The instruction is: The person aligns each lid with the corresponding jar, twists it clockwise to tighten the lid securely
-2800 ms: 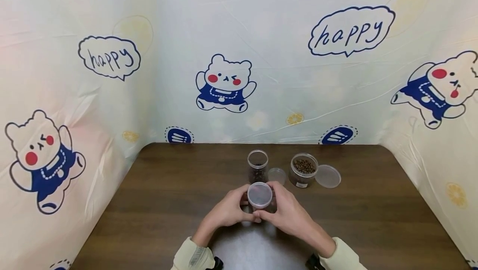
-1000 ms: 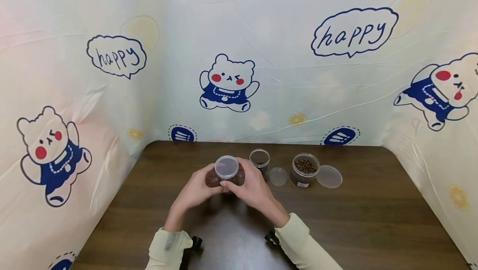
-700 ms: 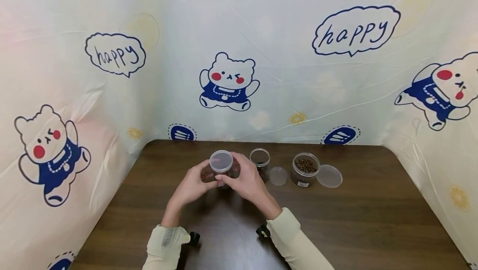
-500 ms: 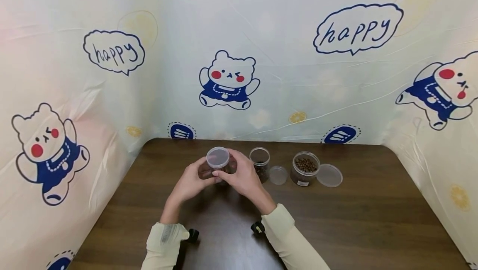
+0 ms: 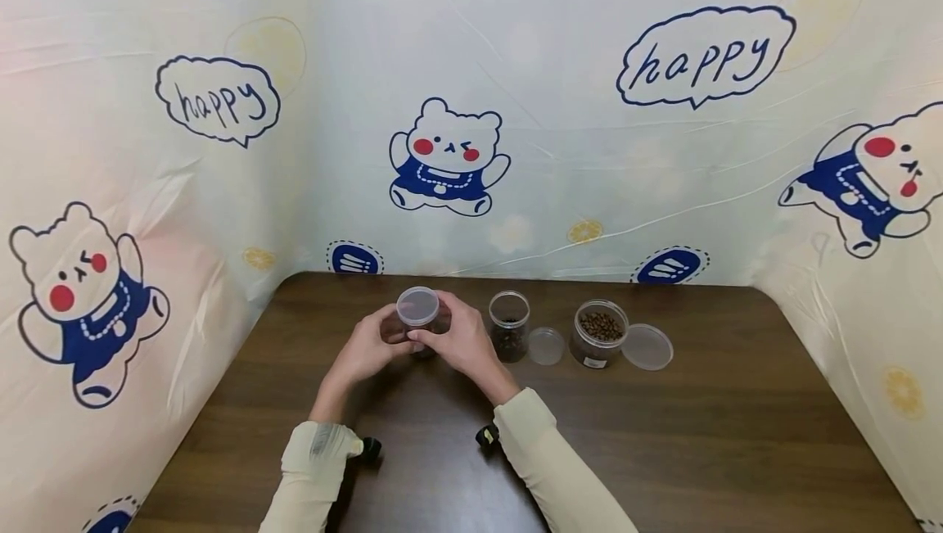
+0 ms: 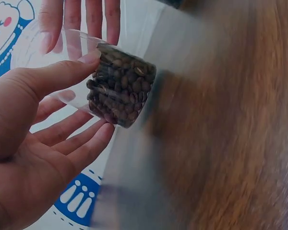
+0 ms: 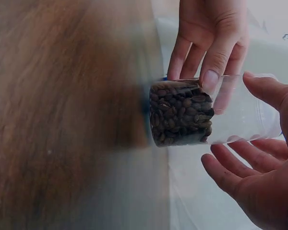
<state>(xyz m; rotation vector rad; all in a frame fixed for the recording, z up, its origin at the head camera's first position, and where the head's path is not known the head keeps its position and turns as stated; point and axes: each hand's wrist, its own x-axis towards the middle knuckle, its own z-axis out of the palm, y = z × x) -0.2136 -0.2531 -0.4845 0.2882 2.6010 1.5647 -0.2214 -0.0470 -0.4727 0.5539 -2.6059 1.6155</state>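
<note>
A clear lidded jar (image 5: 417,306) is held between both hands near the back left of the table. Coffee beans (image 6: 121,86) fill roughly its lower half, seen through the wall in both wrist views. My left hand (image 5: 371,346) grips the jar's left side, its thumb along the near wall. From the right, my right hand (image 5: 462,338) holds it between thumb and fingers. In the right wrist view the jar (image 7: 230,115) stands between the two thumbs. Whether its base touches the table cannot be made out.
Just right of the hands stands an uncovered jar (image 5: 509,328) with dark beans, a small clear lid (image 5: 546,346) beside it. Further right are a wider open jar (image 5: 598,336) of brown beans and a larger lid (image 5: 648,347). Patterned cloth (image 5: 545,148) surrounds the wooden table (image 5: 700,451).
Both hands have carried the lidded jar leftward and toward the back of the table, from in front of the other jars to their left. The other jars and lids stay put.
</note>
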